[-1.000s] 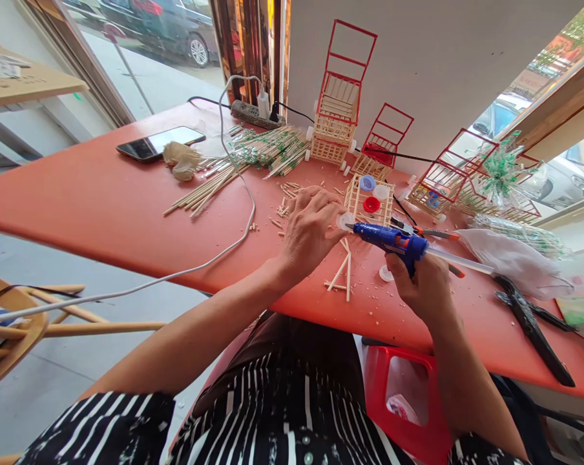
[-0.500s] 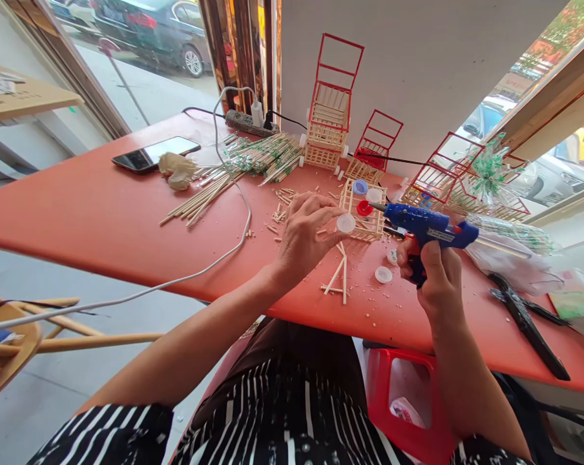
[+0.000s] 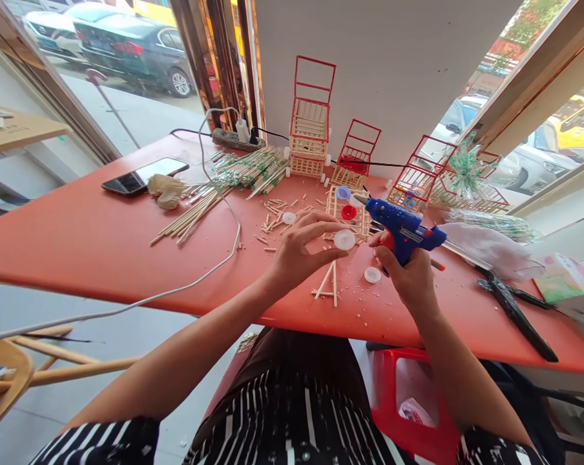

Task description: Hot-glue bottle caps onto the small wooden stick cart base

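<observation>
one white bottle cap [image 3: 344, 239] sits pinched between the thumb and fingertips of your left hand [image 3: 299, 248], held just above the worktop [image 3: 79, 239], flat face toward you. your right hand [image 3: 408, 274] is wrapped tight around the grip of the blue glue gun [image 3: 399, 226]; its nozzle points up and away to the left, past the cap rather than at it.

step in hand, as judged: cap presented, gun not on it. whether glue already lies on the cap cannot be told. next move likely calls for bringing the cap square to the small stick basket [image 3: 346, 216] just behind it, or swinging the nozzle back down; either way keep your fingertips clear of the hot tip.

a second white cap [image 3: 372, 275] lies on the worktop just below the gun, a third [image 3: 289, 218] to the left of your left hand. a few glued sticks [image 3: 329, 287] lie flat under the held cap.

containers: the stick basket holds a red cap [image 3: 349, 212] and a blue cap [image 3: 343, 192]. three red-framed stick carts stand against the wall: tallest cart [image 3: 312, 123], middle cart [image 3: 356, 155], tipped cart [image 3: 418, 177]; what lies in them is too small to read. red bin [image 3: 408, 403] under the worktop holds some scrap.
</observation>
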Motion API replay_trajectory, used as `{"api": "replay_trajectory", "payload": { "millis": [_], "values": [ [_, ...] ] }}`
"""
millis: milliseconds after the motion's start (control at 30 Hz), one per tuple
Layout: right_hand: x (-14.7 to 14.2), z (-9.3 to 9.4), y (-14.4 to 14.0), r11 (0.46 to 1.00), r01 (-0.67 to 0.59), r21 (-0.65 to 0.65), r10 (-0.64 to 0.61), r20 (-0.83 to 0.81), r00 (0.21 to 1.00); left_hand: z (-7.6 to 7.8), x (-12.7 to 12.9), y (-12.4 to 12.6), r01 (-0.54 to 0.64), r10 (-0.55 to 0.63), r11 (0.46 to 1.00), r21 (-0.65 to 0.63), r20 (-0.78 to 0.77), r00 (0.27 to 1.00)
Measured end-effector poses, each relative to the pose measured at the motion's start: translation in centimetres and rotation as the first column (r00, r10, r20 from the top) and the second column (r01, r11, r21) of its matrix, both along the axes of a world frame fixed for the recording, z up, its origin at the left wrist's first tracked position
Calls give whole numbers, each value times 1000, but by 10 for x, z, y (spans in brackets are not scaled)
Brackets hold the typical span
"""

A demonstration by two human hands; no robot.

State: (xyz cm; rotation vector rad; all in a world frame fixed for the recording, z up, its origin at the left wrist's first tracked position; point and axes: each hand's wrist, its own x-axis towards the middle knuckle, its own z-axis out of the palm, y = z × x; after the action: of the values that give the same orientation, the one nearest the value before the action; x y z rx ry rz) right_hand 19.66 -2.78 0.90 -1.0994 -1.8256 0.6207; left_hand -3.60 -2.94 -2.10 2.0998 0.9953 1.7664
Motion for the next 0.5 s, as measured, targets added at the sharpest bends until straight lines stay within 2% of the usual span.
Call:
{"api": "replay_trajectory", "payload": {
  "millis": [100,233,367,500],
  "values": [
    [-3,1,-2,1000,-8,2,8,-55,998,2,4,-4,92,-92,995,-31,15,996],
    [-6,-1,-5,995,-41,92,49,-85,995,5,10,-11,231,-206,950,-210,137,969],
    [-8,-3,-6,993,-31,115,40,-80,996,8,19,-18,382,-286,830,-406,278,917],
    [-8,-2,-7,993,-18,114,27,-76,997,12,26,-22,508,-279,686,-521,456,845]
  ]
}}
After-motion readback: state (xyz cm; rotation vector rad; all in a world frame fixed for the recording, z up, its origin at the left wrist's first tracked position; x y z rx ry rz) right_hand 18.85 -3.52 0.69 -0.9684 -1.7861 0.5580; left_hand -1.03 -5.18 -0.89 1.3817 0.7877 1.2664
